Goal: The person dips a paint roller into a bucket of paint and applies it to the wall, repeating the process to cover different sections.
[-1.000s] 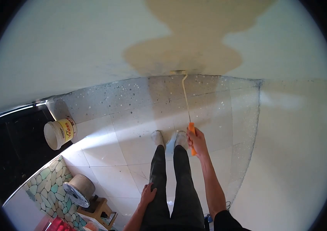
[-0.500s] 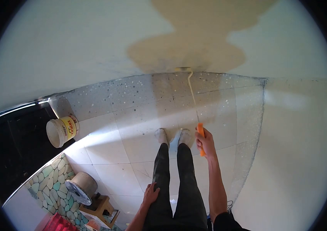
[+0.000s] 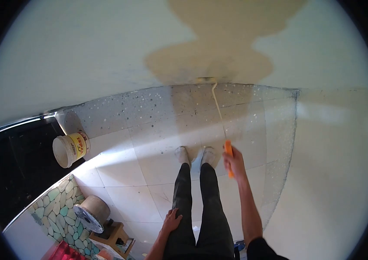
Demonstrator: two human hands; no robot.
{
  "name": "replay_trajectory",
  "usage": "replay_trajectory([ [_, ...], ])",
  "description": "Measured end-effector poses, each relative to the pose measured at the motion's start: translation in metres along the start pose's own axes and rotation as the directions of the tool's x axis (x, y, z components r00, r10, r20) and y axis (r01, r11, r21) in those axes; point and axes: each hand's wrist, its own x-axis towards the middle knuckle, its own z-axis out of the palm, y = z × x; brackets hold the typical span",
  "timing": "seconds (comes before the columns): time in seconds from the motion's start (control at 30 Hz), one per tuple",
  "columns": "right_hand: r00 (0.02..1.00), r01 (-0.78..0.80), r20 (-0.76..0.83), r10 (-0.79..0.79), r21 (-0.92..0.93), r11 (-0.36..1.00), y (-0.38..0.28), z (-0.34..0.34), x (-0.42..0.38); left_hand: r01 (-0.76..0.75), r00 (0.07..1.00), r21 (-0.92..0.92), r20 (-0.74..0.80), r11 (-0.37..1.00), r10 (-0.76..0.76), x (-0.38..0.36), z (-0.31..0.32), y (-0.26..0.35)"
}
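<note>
My right hand [image 3: 234, 161] is wrapped round the orange handle [image 3: 229, 149] of a paint roller. Its thin bent rod [image 3: 219, 110] runs up to the roller head [image 3: 206, 80], which lies against the bottom of the pale wall [image 3: 97, 56], just above the floor edge. My left hand [image 3: 172, 220] rests on my left thigh with its fingers apart and nothing in it. My shadow falls over the wall and the speckled floor tiles around the roller.
A white paint bucket [image 3: 64, 151] lies tipped by the dark doorway at left. Below are a large spool [image 3: 95, 211], a wooden box [image 3: 112, 238], a pebble-patterned floor [image 3: 58, 208] and red cloth [image 3: 66, 252]. Another wall [image 3: 331, 173] stands at right.
My right hand and the orange handle have moved slightly right and down. The roller head has dropped a little along the wall's base. My left hand has barely shifted on the thigh.
</note>
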Motion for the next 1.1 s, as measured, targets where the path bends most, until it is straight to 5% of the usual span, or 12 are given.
replay_trajectory([
  [0.17, 0.998, -0.038, -0.056, 0.041, 0.054, 0.998, -0.054, 0.042, -0.126, 0.031, 0.995, 0.052, 0.092, 0.998, -0.036, 0.001, 0.003, -0.004],
  [0.5, 0.999, -0.03, 0.032, 0.029, 0.047, 0.998, 0.01, 0.01, 0.006, 0.043, 0.989, 0.111, 0.134, 0.993, -0.058, 0.011, 0.003, -0.004],
  [0.77, 0.996, -0.076, -0.039, 0.075, -0.022, 0.997, -0.062, 0.037, -0.158, 0.037, 0.986, 0.145, 0.155, 0.989, -0.06, 0.009, -0.003, 0.002],
  [1.1, 0.998, -0.067, 0.002, 0.067, -0.011, 0.998, 0.015, 0.014, -0.012, 0.029, 0.992, 0.133, 0.12, 0.991, -0.045, 0.012, 0.003, 0.01],
])
